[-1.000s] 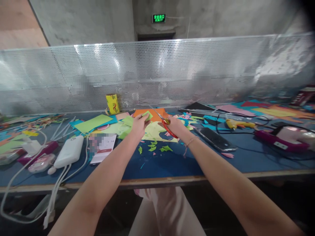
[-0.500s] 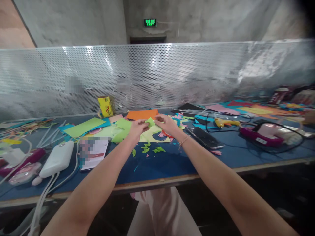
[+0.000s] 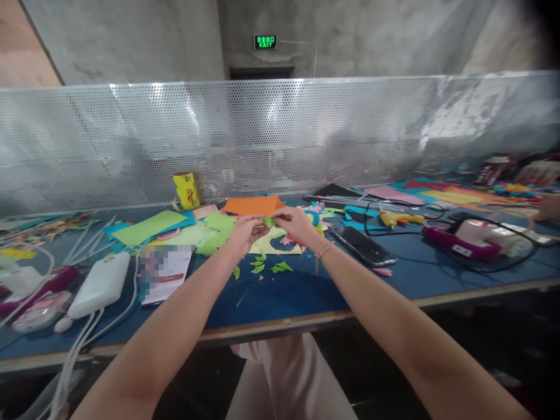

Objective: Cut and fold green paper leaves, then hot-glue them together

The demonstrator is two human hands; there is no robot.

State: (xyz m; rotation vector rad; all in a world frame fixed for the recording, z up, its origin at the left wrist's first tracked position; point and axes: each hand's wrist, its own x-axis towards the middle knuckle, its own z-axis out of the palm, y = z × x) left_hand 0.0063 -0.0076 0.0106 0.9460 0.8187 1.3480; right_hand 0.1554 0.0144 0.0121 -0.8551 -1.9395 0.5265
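Observation:
My left hand [image 3: 245, 231] and my right hand [image 3: 296, 224] meet above the blue table [image 3: 289, 291], both pinching a small green paper piece [image 3: 269, 221] between their fingertips. Red-handled scissors [image 3: 298, 240] lie on the table just under my right hand, mostly hidden by it. Below the hands a pale yellow sheet [image 3: 273, 242] lies flat, and several green paper scraps [image 3: 266, 266] are scattered in front of it.
An orange sheet [image 3: 252, 205] and green sheets [image 3: 149, 227] lie behind the hands. A phone [image 3: 363, 245] and a yellow glue gun [image 3: 396, 218] sit to the right, a pink device [image 3: 464, 240] with cables further right. A white power bank [image 3: 100, 284] and another phone [image 3: 163, 273] lie left.
One second ago my right hand held the red scissors at the green piece. The scissors have since been set down, and both hands now pinch the green piece, which looks smaller and folded.

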